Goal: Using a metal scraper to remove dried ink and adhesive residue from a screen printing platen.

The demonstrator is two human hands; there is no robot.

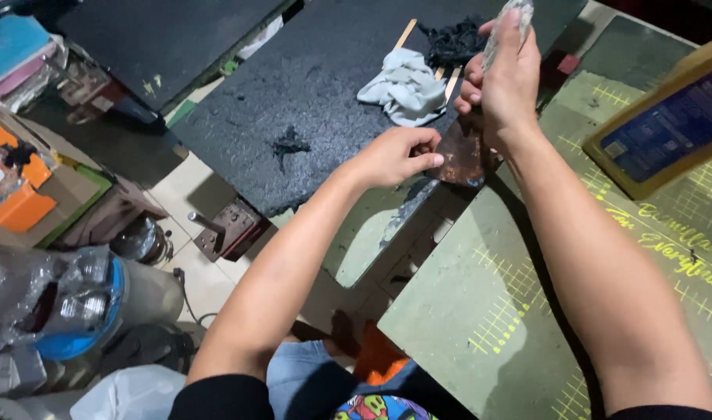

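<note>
- Head view, upper right of centre: the right hand (pixel 505 82) is curled around the pale handle of a scraper (pixel 459 154), whose rusty blade points down at the edge of the black board (pixel 325 85).
- At the centre, the left hand (pixel 395 155) pinches the blade's lower edge between thumb and fingers.
- Just above the hands, a white rag (pixel 406 89) and a black clump (pixel 452 40) lie on the board.
- At the right, a green tabletop (pixel 488 311) with yellow grid marks carries a framed screen (pixel 667 124).
</note>
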